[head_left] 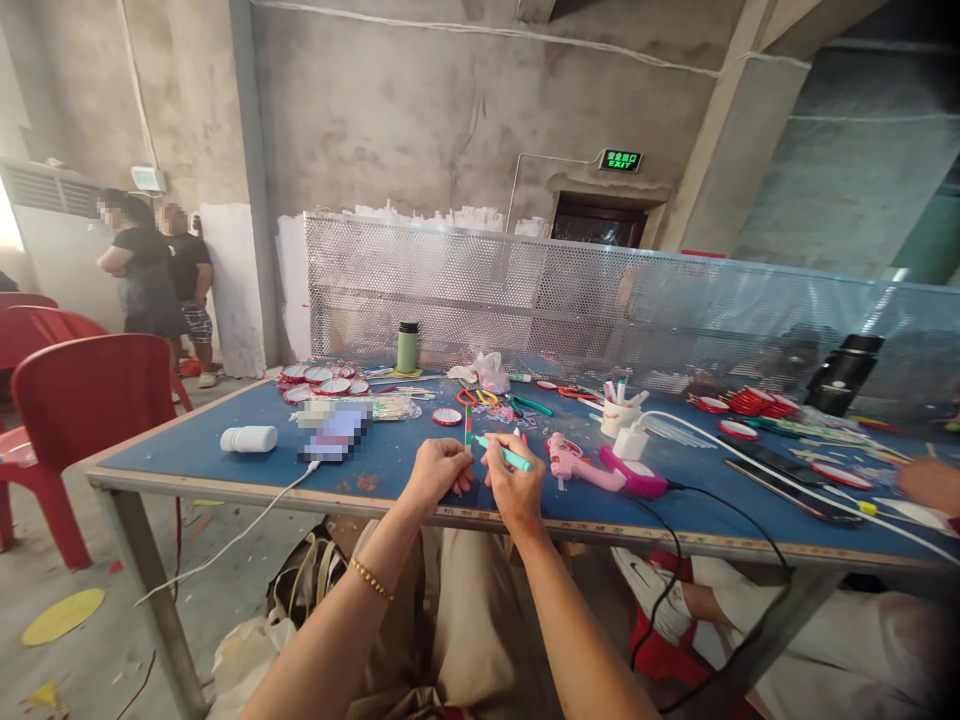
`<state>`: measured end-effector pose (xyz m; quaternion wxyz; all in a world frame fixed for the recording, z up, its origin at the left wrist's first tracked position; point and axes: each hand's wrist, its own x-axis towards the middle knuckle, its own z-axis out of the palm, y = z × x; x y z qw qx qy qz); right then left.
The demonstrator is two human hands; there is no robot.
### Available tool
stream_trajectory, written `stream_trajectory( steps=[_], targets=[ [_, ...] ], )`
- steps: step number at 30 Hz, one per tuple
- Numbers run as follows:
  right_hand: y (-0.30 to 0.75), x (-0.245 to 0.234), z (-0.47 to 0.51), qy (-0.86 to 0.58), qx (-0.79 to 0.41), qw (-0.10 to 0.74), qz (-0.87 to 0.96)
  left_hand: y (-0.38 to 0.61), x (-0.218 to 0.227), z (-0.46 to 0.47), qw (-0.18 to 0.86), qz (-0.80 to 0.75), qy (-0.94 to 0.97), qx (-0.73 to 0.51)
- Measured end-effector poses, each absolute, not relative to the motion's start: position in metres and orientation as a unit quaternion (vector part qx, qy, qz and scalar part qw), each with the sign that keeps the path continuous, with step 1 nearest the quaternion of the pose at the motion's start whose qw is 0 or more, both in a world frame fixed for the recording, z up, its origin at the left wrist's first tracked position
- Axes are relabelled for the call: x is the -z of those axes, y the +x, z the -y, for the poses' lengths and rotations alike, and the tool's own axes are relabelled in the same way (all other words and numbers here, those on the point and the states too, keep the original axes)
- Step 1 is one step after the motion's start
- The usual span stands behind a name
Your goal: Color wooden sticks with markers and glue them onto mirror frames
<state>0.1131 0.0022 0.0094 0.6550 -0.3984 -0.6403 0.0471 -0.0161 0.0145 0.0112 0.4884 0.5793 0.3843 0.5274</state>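
The left hand (439, 476) pinches a thin stick (469, 425) and holds it straight up, maybe to keep it steady. The right hand (516, 487) grips a teal pen (504, 455) with its tip at the stick, at 9 o'clock. A pink glue gun (577, 463) lies at 3 o'clock, easy to grab. Red round pieces (322, 381) sit at 11 o'clock on the blue table (187, 440).

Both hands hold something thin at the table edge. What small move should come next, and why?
Probably ease the tip of the teal pen leftward onto the striped stick. The left hand pinches that stick upright at the blue table, and the right hand aims the pen at it from close by; contact cannot be told.
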Motion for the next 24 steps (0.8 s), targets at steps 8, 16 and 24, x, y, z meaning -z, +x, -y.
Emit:
stream_trajectory(
  steps=[8, 16, 24],
  targets=[
    [0.1124, -0.012, 0.0015, -0.396, -0.042, 0.638, 0.66, -0.0165, -0.0131, -0.0114, 0.488, -0.382, 0.582, -0.527],
    [0.1123, -0.0121, 0.0019, -0.39, -0.044, 0.629, 0.671, -0.017, -0.0141, -0.0111, 0.49, -0.381, 0.579, -0.529],
    [0.1124, -0.0118, 0.001, -0.388, -0.047, 0.631, 0.67, -0.0167, -0.0137, -0.0111, 0.493, -0.377, 0.576, -0.532]
  ],
)
